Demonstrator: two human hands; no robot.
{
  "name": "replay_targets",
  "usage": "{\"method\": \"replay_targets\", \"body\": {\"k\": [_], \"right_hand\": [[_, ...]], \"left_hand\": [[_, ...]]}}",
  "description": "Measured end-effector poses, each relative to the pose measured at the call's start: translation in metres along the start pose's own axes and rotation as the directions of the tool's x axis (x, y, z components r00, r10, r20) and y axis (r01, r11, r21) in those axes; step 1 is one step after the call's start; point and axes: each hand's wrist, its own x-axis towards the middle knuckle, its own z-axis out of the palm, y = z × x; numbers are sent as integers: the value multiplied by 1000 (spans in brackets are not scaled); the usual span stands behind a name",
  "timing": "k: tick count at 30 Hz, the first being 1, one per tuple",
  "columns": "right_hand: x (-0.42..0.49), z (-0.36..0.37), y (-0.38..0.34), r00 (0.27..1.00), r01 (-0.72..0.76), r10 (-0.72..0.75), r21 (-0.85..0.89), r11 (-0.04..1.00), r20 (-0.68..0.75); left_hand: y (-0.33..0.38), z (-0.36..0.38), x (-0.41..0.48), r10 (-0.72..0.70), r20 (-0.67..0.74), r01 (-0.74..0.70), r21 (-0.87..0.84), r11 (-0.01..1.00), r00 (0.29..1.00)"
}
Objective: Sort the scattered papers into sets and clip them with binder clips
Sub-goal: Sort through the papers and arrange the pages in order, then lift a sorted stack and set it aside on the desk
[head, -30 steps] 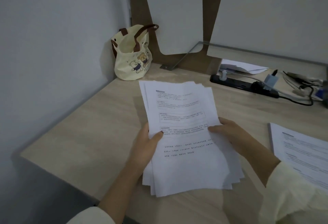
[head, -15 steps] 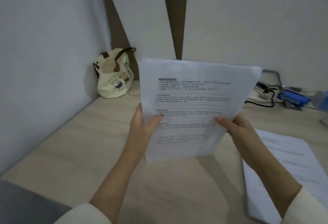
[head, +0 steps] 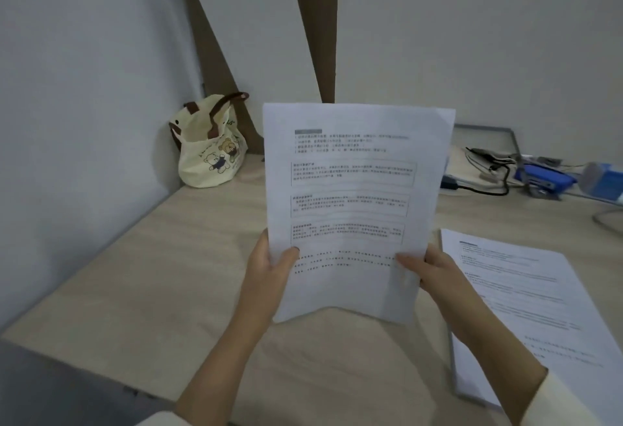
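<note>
Now upright | paper stack (head: 354, 189) stood on edge over the desk (head: 161, 273), squared up, no longer fanned flat as a second before | left hand (head: 269, 273) pinched its lower left edge, thumb in front | right hand (head: 435, 277) pinched lower right edge | second pile (head: 526, 297) lay flat at right, apart

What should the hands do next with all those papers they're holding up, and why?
Probably tap the papers' bottom edge on the desk to even them. The left hand and right hand hold them upright over it, and sheet edges peek out unevenly at the top right corner.
</note>
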Motion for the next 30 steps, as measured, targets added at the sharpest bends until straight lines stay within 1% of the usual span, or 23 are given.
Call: {"method": "replay_targets", "body": {"k": [2, 4, 8, 10, 13, 16, 18, 20, 23, 25, 27, 30], "right_hand": [[-3, -7, -4, 998, 7, -8, -12, 1000, -56], [-9, -20, -6, 994, 13, -16, -30, 999, -108], [-27, -62, -1, 971, -44, 32, -45, 998, -236], [-37, -86, 5, 944, -78, 65, -27, 997, -324], [-53, -120, 11, 904, -99, 76, -34, 994, -420], [-65, -149, 19, 867, -125, 79, -61, 990, -492], [-69, -164, 26, 839, -164, 95, -82, 983, -537], [-70, -176, 35, 808, -213, 98, -133, 968, -580], [-66, -185, 48, 797, -288, 108, -217, 933, -594], [-63, -186, 53, 812, -356, 176, -234, 905, -557], [-61, -188, 57, 816, -391, 247, -184, 902, -523], [-58, -192, 58, 826, -379, 312, -54, 924, -469]], "left_hand": [[5, 6, 0, -21, -6, 21, 20, 1000, 1000], [11, 16, -2, -58, 23, 58, 21, 998, 998], [19, 52, -8, -153, 169, 146, 52, 988, 974], [17, 76, -12, -184, 246, 172, 70, 983, 951], [9, 115, -21, -204, 336, 166, 137, 977, 920], [2, 149, -30, -223, 388, 184, 135, 974, 894], [-3, 168, -34, -235, 423, 201, 123, 972, 875], [-8, 184, -37, -249, 435, 202, 153, 967, 865], [-30, 202, -32, -257, 399, 155, 270, 950, 880], [-68, 212, -22, -285, 397, 159, 321, 934, 872], [-73, 213, -24, -369, 419, 249, 314, 916, 830], [-43, 208, -37, -390, 460, 320, 227, 920, 797]]}}
